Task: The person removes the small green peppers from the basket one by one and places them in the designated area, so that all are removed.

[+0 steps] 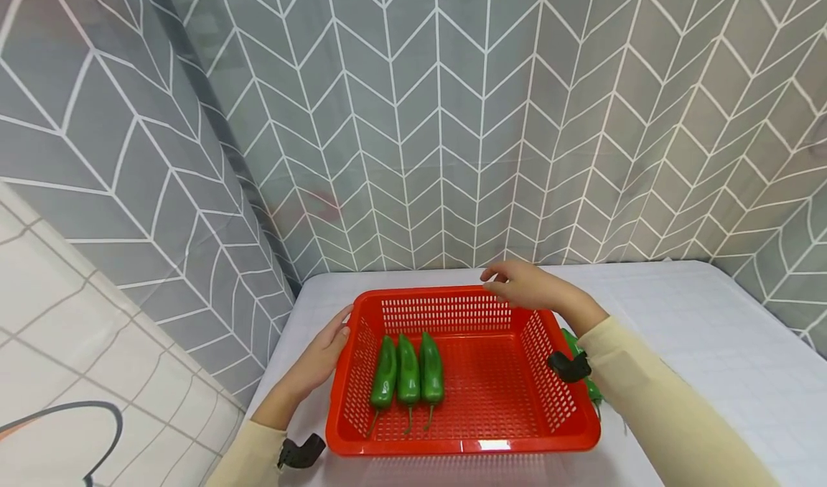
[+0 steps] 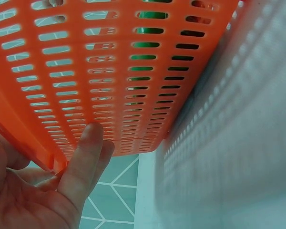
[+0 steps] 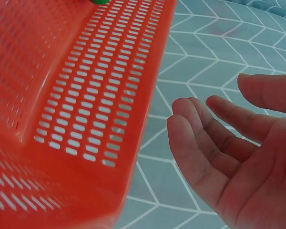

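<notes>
A red plastic basket (image 1: 461,445) with slotted walls stands in front of me. Three long green peppers (image 1: 408,376) lie side by side in its left half, stems toward me. My left hand (image 1: 326,347) is at the basket's left rim, and in the left wrist view its extended fingers (image 2: 86,157) lie along the slotted outer wall. Over the far right corner hangs my right hand (image 1: 523,284), fingers loosely bent and holding nothing. In the right wrist view that hand (image 3: 243,152) shows a gap between itself and the rim.
More green peppers (image 1: 591,386) lie on the table to the right of the basket, partly hidden by my right forearm. A white cloth covers the table (image 1: 698,343). Grey curtains with white chevron lines (image 1: 459,113) hang behind the table and along its left.
</notes>
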A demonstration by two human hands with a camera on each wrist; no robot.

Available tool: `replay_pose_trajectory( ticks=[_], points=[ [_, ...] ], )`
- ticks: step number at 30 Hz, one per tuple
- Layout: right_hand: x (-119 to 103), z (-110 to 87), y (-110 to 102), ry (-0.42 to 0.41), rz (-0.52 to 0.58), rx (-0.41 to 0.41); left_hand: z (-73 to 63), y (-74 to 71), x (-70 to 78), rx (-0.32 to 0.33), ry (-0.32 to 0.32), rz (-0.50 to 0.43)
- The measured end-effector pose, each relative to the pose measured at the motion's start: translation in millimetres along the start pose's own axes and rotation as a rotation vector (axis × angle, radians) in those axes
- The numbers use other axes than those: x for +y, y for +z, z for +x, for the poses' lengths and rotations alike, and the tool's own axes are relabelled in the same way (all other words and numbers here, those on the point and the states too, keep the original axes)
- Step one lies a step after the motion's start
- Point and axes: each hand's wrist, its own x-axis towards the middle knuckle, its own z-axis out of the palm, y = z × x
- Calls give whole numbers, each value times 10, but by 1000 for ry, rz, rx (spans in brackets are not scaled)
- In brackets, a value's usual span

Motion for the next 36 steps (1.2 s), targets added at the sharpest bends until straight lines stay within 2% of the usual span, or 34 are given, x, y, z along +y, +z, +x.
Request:
replay_pose_trajectory(
  ticks=[5,18,25,36],
  points=[
    [-16,71,70,-17,15,-17,-5,2,10,2,-8,5],
    [-25,262,330,38,17,-78,-13,-17,-19,-14,3,-4],
    [-35,330,455,45,-50,-90,-3,-22,-8,-27,12,-5],
    [-29,450,702,148,-26,-122,-6,-16,-11,-26,11,-8]
  ],
)
